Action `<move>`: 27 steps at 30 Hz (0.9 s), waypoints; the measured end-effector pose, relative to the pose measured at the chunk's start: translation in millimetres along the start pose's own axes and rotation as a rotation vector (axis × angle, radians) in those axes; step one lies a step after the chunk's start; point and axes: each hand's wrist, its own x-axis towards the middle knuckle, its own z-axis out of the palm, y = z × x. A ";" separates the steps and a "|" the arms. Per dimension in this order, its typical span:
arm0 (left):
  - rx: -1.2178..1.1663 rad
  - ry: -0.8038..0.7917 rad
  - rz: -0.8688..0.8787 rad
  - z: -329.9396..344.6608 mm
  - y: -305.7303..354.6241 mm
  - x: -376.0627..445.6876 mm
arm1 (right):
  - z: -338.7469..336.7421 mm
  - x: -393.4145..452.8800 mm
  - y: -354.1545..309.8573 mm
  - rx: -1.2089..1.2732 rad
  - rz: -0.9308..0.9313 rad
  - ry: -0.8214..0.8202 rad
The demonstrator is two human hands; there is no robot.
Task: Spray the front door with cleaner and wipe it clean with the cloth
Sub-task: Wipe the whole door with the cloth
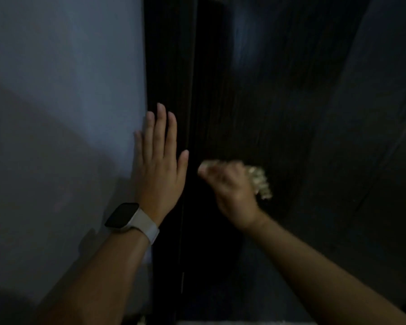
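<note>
Two hands are up: our left hand [158, 167] lies flat on the frame [169, 66], our right hand [230, 186] clutches the cloth [260, 181] against the door [291, 102], whose height runs above.

Left hand [158, 165]: raised, palm forward, fingers straight and slightly spread, thumb out to the side; forearm bare, reaching up from lower left. Right hand [230, 186]: blurred, fingers curled in a grip, knuckles toward the camera; forearm bare, reaching up from lower right.
</note>
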 end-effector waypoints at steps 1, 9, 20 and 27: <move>0.009 -0.007 0.021 2.3 -4.6 2.2 | 6.0 -17.9 -6.0 0.023 -0.089 -0.155; 0.100 0.013 0.103 14.1 -19.1 0.7 | -58.1 70.7 36.3 -0.123 0.117 0.171; 0.096 -0.059 0.135 6.0 -21.3 2.0 | -21.1 45.5 -5.6 -0.063 -0.034 -0.191; 0.058 0.022 0.086 27.4 -16.7 -39.5 | -18.7 74.4 -0.6 -0.116 0.153 0.152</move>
